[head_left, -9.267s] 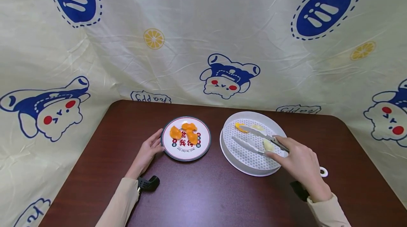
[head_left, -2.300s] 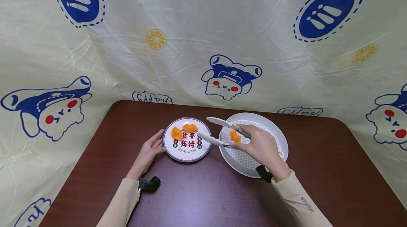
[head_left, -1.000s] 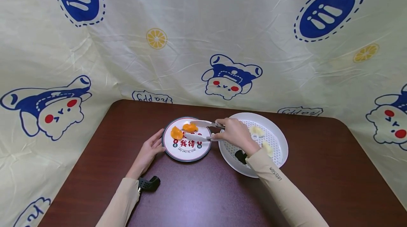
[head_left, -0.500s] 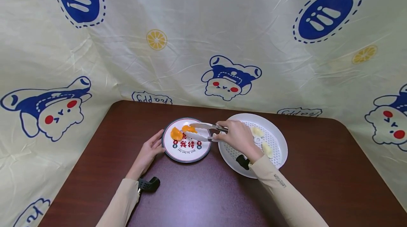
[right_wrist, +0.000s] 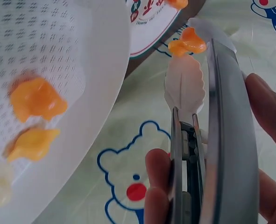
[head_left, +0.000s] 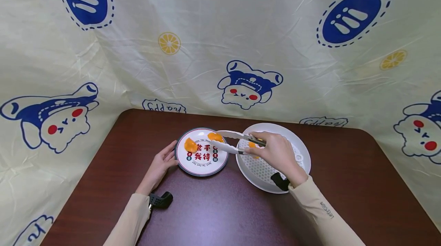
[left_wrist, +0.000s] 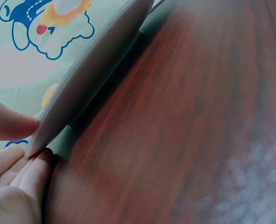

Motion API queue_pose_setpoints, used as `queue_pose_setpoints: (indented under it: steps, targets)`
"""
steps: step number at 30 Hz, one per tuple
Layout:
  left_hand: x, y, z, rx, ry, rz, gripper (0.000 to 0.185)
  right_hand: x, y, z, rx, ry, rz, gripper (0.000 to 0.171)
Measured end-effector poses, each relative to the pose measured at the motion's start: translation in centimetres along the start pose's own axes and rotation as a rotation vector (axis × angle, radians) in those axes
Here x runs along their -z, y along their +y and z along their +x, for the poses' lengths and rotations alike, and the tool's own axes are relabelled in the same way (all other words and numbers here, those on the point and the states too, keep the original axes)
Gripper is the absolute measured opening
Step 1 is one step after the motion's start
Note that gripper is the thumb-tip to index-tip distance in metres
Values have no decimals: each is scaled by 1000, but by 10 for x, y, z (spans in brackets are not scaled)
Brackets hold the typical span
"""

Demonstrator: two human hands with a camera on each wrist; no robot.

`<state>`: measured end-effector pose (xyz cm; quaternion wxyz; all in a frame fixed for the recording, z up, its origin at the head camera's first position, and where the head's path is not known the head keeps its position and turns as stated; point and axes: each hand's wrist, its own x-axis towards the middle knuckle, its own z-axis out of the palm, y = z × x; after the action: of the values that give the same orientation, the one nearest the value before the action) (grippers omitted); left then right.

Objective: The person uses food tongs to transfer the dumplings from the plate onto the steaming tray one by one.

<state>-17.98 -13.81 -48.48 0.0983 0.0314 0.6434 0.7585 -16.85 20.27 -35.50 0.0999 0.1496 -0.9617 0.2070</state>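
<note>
Firstly, nearest: dark red-brown table (head_left: 224, 215), smooth wood-grain top, rounded corners. Left hand (head_left: 162, 163) relaxed, fingers nearly straight, tips steadying the rim of a round plate (head_left: 203, 167); glossy, dark-edged, red characters printed. On plate: one orange piece (head_left: 190, 145), soft-looking, lumpy. Right hand (head_left: 279, 154) curled round metal tongs (head_left: 234, 142), pale scalloped tips squeezed onto a second orange piece (right_wrist: 187, 42), raised over the plate's far-right edge. Beyond, touching the plate: round white tray (head_left: 262, 184), raised rim, perforated floor, holding two more orange pieces (right_wrist: 35, 98) and a pale one. Judged partway: sorting unfinished. Farthest: creased cream cloth (head_left: 220, 39), blue cartoon prints
</note>
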Motion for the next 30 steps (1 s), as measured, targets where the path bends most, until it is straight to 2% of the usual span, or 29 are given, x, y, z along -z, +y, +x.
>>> queue_pose_setpoints:
  steps: [9,20,30]
  targets:
    - [1,-1,0,9,6,0,72,17,21,-23,0,48,-39,54]
    - [0,1,0,14,4,9,70,36,43,-55,-107,73,-75,60]
    - [0,1,0,21,7,24,70,40,64,-77,-170,88,-103,60]
